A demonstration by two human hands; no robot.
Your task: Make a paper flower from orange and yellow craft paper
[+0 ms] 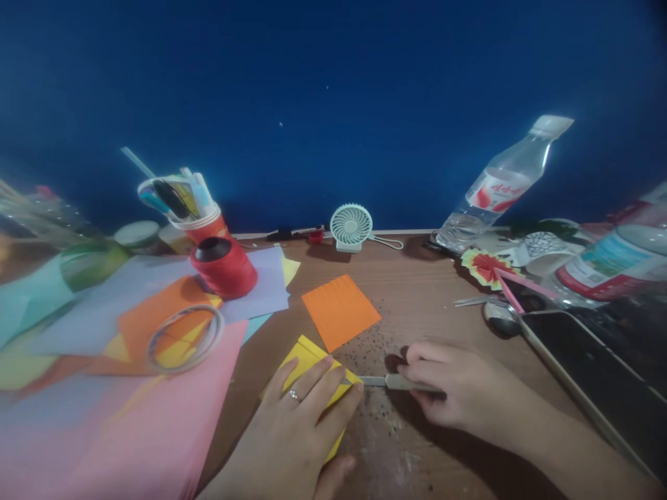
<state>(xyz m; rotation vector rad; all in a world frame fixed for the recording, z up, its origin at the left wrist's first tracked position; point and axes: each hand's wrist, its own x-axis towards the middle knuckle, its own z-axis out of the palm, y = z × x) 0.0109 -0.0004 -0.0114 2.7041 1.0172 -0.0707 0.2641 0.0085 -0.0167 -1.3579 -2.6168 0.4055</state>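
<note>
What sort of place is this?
Probably a craft desk: coloured paper spreads across its left side with a spool of red thread on top, and the left hand rests on yellow paper.

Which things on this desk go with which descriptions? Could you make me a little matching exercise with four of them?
Column one
1. small fan
2. thread spool
3. bladed tool
4. left hand

Column two
A. held in the right hand
B. red, among the paper sheets
C. spread over the yellow paper
D. pale green, near the blue backdrop

Right pairs: 1-D, 2-B, 3-A, 4-C
</note>
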